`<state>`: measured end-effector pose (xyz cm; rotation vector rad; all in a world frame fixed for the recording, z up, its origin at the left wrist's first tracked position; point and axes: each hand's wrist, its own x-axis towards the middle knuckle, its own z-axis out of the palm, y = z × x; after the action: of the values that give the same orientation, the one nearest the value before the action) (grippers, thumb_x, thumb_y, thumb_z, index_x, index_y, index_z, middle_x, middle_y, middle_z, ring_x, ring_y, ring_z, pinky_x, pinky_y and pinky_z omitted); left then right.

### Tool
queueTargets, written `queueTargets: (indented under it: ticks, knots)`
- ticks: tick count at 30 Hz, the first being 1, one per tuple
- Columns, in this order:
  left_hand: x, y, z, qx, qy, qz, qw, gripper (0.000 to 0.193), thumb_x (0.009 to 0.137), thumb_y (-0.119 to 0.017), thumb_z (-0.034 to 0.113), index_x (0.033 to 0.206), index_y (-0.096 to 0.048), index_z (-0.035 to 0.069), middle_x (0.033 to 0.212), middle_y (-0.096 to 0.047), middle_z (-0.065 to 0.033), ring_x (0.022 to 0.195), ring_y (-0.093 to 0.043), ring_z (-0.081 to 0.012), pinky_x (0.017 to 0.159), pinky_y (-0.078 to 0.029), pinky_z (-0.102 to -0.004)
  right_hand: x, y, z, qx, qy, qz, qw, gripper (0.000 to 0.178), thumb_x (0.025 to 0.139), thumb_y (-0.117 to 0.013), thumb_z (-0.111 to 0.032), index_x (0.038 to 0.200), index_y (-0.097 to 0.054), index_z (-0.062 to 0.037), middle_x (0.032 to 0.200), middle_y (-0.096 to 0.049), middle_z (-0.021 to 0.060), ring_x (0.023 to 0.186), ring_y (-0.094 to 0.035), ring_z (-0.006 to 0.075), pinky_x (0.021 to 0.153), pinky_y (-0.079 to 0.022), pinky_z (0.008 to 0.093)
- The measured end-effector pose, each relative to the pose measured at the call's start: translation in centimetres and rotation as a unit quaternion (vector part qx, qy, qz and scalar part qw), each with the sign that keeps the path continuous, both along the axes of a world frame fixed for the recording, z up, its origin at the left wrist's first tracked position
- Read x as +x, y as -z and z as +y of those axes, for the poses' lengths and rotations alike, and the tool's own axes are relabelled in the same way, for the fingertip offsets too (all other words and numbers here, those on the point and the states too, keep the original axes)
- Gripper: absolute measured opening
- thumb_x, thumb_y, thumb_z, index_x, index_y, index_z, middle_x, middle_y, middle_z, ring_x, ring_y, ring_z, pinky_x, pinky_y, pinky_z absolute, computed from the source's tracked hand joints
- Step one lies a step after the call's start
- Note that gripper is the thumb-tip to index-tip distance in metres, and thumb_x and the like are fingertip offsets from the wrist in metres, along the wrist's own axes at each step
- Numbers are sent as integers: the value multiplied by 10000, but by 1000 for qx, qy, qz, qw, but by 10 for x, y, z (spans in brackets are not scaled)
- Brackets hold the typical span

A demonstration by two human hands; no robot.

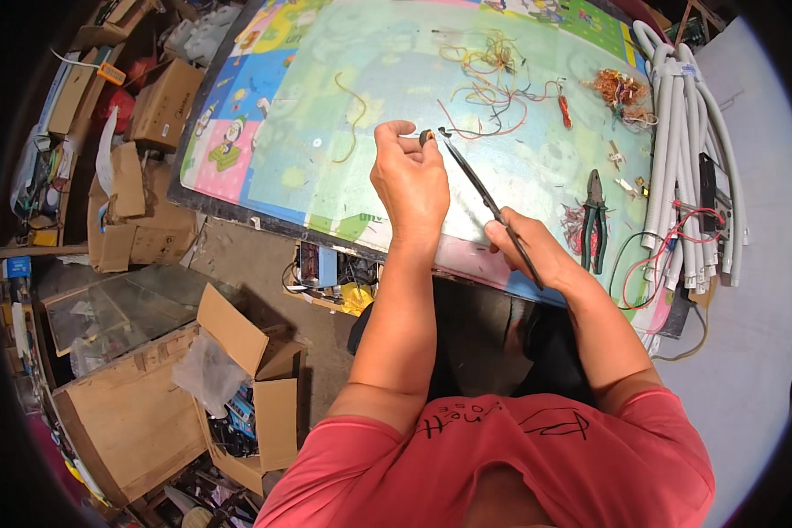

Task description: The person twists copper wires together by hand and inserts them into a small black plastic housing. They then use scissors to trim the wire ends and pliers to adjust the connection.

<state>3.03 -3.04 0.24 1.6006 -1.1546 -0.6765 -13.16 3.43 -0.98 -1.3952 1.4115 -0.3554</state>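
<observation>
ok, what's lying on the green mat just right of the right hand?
Green-handled pliers lie on the mat, beside a small tangle of red wires. White hoses lie further right; whatever is beneath them is hidden.

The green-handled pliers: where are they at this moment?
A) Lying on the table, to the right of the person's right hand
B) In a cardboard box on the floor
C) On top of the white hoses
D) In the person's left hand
A: the green-handled pliers lie on the table, untouched, just right of the right hand, short of the white hoses.
</observation>
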Motion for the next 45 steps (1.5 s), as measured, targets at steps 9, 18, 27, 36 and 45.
queueTargets:
  ticks: [9,18,27,36,45]
  knots:
    - [-11,3,6,-16,70,-73,995,283,773,-605,-17,1031,-489,-13,729,-606,-159,674,-614,-299,639,-466,-400,2,12,-10,17,33,-40,999,563,900,-463,-536,749,-511,4,628,-545,93,559,-502,175,552,-419,310]
    - [-17,7,8,10,133,-127,983,298,758,-598,-34,1028,-475,-10,758,-613,-203,734,-605,-390,673,-451,-448,0,23,-13,49,72,-90,992,592,891,-446,-577,769,-517,-2,638,-556,80,514,-513,144,499,-431,297]
    - [-15,17,7,15,151,-165,975,258,756,-609,-31,993,-510,-6,643,-554,-103,600,-561,-225,612,-450,-349,1,23,-14,52,36,-30,998,656,890,-402,-610,794,-526,28,583,-555,105,501,-546,167,462,-427,300]
    - [-14,27,0,64,152,-174,971,215,765,-632,-2,951,-524,-6,636,-557,-91,601,-563,-210,599,-448,-347,1,42,-11,88,41,-112,989,676,897,-412,-590,645,-520,29,506,-467,83,382,-417,151,364,-337,308]
    - [-10,23,-1,86,153,-131,976,225,743,-676,48,922,-550,-3,629,-540,-65,582,-527,-172,570,-431,-316,1,37,-12,138,49,-126,981,714,896,-352,-627,682,-554,24,501,-480,81,442,-451,157,424,-372,311]
